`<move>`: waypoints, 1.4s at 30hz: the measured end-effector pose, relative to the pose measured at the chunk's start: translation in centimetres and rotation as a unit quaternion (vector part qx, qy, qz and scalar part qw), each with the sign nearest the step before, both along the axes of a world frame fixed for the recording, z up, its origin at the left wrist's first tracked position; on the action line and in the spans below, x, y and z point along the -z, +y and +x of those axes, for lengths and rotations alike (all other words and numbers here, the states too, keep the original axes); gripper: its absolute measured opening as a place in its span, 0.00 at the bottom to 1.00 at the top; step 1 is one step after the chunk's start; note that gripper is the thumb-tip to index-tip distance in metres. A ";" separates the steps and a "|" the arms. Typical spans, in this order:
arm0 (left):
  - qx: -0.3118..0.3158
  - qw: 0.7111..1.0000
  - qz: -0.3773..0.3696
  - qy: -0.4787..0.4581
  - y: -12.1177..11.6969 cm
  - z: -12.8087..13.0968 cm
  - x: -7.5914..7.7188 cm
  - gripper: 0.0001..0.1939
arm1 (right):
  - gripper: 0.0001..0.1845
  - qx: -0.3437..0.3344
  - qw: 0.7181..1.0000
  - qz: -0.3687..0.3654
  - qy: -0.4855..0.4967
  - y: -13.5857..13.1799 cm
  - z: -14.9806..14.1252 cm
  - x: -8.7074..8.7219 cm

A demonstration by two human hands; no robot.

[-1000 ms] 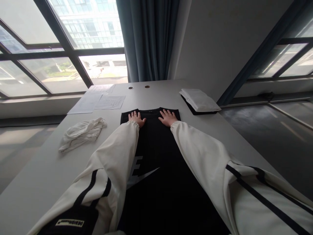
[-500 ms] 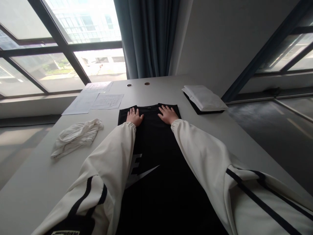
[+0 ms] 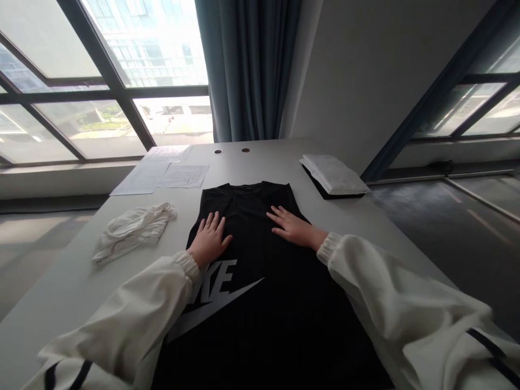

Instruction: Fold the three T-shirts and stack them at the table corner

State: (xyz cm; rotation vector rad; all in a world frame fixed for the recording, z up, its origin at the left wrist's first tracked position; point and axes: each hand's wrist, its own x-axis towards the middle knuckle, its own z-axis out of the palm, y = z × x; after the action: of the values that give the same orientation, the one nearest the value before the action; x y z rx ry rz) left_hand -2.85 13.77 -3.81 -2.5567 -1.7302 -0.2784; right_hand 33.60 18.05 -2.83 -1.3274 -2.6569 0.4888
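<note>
The flat left hand (image 3: 210, 241), fingers slightly spread, gripped nothing on the black sleeveless cloth top (image 3: 260, 325), which lay spread on the pale smooth table (image 3: 260, 162). The right hand (image 3: 296, 228) matched it; uneven dragging could have wrinkled the fabric.

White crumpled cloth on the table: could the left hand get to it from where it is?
Probably yes: the left hand lies open on the black shirt, and only bare tabletop shows between it and the white cloth.
</note>
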 end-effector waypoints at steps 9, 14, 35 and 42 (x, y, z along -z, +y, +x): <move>0.052 0.997 0.045 0.044 -14.9 -7.8 2.4 0.34 | 0.35 0.023 0.999 0.003 -0.035 -14.5 4.4 0.7; 0.029 0.998 0.047 0.019 -17.6 -8.2 3.0 0.32 | 0.36 0.073 0.997 -0.027 -0.031 -18.5 5.9 0.5; -0.089 0.993 -0.008 -0.078 -19.9 -12.7 2.4 0.29 | 0.31 0.135 0.989 0.062 -0.021 -23.7 6.4 2.6; -0.079 0.987 0.028 -0.138 -19.7 -12.8 2.2 0.30 | 0.31 0.131 0.990 0.054 0.005 -24.9 6.1 2.7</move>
State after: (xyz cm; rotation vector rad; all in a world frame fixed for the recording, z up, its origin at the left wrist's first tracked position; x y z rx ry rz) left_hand -15.67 -5.91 -5.97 -2.4168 -1.9692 -0.6904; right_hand 39.73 -6.87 -5.51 -1.6035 -2.4105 0.3134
